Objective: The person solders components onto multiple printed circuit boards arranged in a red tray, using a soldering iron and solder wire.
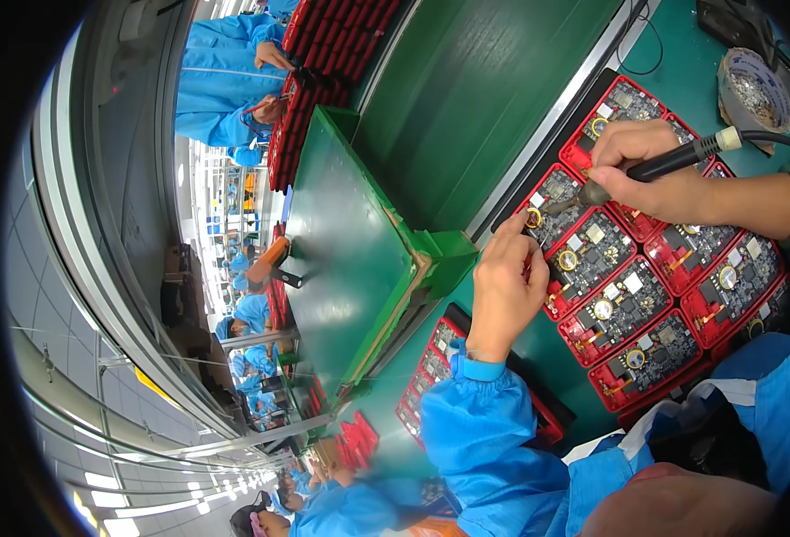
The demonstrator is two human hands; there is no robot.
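The right hand (650, 170) grips a soldering iron (659, 166), fingers wrapped round its black handle, tip down on a circuit board (556, 210) at the far-left corner of the red tray (672, 277). The left hand (507, 286) rests just beside that board, fingers pinched narrow at the joint — what they hold is too small to tell. Best to keep the tip steady on the one joint. The board looks dark, with a gold ring.

Beneath both hands sits one red tray (681, 268) holding about ten circuit boards (611, 307). One soldering iron (654, 166) is in the right hand (650, 174).
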